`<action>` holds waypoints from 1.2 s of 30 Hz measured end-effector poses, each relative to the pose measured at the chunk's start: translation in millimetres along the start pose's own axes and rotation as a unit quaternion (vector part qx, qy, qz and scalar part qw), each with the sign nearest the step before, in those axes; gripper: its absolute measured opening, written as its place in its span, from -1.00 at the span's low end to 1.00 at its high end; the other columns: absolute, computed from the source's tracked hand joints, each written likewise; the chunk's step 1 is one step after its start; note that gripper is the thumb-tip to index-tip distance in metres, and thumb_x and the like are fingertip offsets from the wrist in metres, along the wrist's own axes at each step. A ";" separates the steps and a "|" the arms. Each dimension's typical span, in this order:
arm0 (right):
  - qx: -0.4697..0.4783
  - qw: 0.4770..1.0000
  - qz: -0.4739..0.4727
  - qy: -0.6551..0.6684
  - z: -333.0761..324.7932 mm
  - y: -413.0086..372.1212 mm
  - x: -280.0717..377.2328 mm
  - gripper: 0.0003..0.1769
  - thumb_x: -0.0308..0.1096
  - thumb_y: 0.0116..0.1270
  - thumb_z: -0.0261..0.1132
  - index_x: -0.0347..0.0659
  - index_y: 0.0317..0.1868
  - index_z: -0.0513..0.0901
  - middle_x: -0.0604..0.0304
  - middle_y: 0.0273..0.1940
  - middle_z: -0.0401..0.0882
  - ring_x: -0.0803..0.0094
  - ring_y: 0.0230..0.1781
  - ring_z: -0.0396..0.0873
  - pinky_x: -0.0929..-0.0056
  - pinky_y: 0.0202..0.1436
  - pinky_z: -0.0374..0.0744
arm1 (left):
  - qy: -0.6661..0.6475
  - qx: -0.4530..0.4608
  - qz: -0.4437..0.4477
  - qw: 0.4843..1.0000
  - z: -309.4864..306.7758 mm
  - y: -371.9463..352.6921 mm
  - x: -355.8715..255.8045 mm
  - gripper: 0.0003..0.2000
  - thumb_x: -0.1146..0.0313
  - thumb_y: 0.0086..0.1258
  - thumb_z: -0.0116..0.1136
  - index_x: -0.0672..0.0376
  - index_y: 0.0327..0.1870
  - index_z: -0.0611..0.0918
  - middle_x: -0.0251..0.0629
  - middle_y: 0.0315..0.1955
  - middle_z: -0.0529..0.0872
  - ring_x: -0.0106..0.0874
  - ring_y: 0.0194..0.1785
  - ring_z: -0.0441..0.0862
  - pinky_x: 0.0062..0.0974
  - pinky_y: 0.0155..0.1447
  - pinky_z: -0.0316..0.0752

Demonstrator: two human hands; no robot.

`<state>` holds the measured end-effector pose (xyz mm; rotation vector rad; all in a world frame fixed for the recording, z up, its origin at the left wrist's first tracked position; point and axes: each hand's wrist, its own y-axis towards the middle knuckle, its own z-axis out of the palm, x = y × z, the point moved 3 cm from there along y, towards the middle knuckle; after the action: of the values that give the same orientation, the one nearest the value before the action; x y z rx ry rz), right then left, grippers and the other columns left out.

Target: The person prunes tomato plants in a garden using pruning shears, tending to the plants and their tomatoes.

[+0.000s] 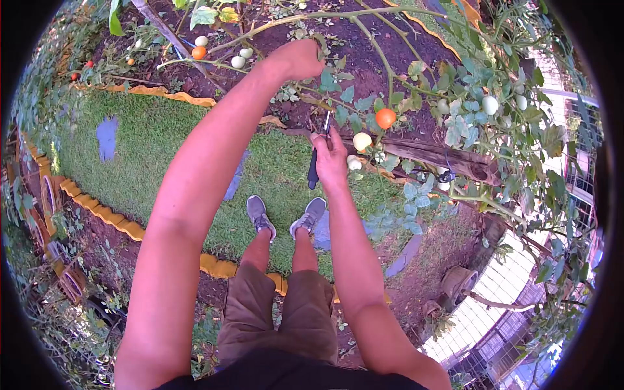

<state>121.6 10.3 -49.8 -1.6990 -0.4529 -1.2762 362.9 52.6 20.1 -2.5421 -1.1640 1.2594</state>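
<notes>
My left hand [299, 58] is closed around a thin green plant stem [351, 16] with small leaves, well out in front of me. My right hand [330, 158] grips black-handled pruning shears [314, 170], their blades pointing up toward the stem just below my left hand. An orange round fruit [385, 117] and a pale cream fruit [361, 140] hang on the plant just right of the shears.
More pale and orange fruits [199, 52] hang at the upper left and among leaves at the right [490, 104]. A weathered wooden log [435, 156] lies behind the plant. Below are grass [156, 136], yellow edging [130, 227], dark soil, my grey shoes [259, 214] and a clay pot [458, 281].
</notes>
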 end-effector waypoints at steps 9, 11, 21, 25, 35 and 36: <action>-0.014 0.999 -0.009 0.048 17.9 -5.1 -12.6 -0.56 -0.25 0.38 0.32 -0.30 0.18 0.54 0.36 -0.31 0.51 0.60 -0.31 0.42 0.53 -0.19 0.44 | 0.096 0.123 -0.006 0.988 -1.8 2.5 -8.4 -0.47 0.37 -0.03 0.41 0.27 0.08 0.68 0.10 -0.10 0.77 -0.06 0.03 0.72 -0.25 0.20 0.53; -0.002 0.998 -0.016 0.063 21.1 -3.8 -16.4 -0.57 -0.26 0.39 0.32 -0.31 0.18 0.54 0.37 -0.34 0.48 0.60 -0.34 0.39 0.54 -0.22 0.42 | 0.108 0.106 0.003 0.989 1.1 -3.4 -9.1 -0.50 0.40 -0.02 0.40 0.28 0.05 0.68 0.12 -0.11 0.77 -0.04 0.03 0.71 -0.24 0.19 0.53; -0.010 0.998 -0.025 0.061 29.6 -1.4 -11.4 -0.59 -0.27 0.40 0.32 -0.31 0.16 0.54 0.35 -0.32 0.54 0.59 -0.33 0.42 0.52 -0.23 0.43 | 0.091 0.107 0.081 0.987 8.5 0.1 3.9 -0.57 0.09 0.26 0.17 0.26 -0.02 0.70 0.15 -0.23 0.76 0.07 -0.08 0.71 -0.11 0.08 0.55; -0.011 0.998 -0.018 0.062 32.3 -1.4 -9.7 -0.60 -0.31 0.42 0.31 -0.31 0.18 0.53 0.35 -0.24 0.57 0.61 -0.23 0.47 0.55 -0.11 0.45 | 0.079 0.113 0.077 0.988 6.0 -0.7 -1.8 -0.55 0.06 0.27 0.18 0.25 0.02 0.68 0.16 -0.17 0.76 0.07 -0.03 0.70 -0.12 0.11 0.55; -0.021 0.999 -0.019 0.030 31.7 2.1 -4.0 -0.58 -0.33 0.42 0.31 -0.32 0.21 0.52 0.32 -0.17 0.61 0.59 -0.18 0.49 0.55 -0.05 0.44 | 0.121 0.138 0.067 0.981 19.0 11.4 4.8 -0.53 0.16 0.21 0.29 0.26 0.08 0.65 0.14 -0.08 0.75 0.03 0.05 0.70 -0.17 0.16 0.54; -0.021 0.999 -0.020 0.029 31.9 2.1 -2.4 -0.58 -0.33 0.42 0.31 -0.32 0.21 0.52 0.32 -0.17 0.61 0.59 -0.19 0.48 0.55 -0.05 0.44 | 0.103 0.115 0.066 0.986 17.6 12.2 6.5 -0.55 0.16 0.21 0.30 0.27 0.06 0.66 0.12 -0.10 0.76 0.01 0.03 0.70 -0.17 0.14 0.54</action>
<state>139.7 36.5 -53.7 -1.6908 -0.4301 -1.3684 360.1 43.8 -0.2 -2.5359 -0.7726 1.0523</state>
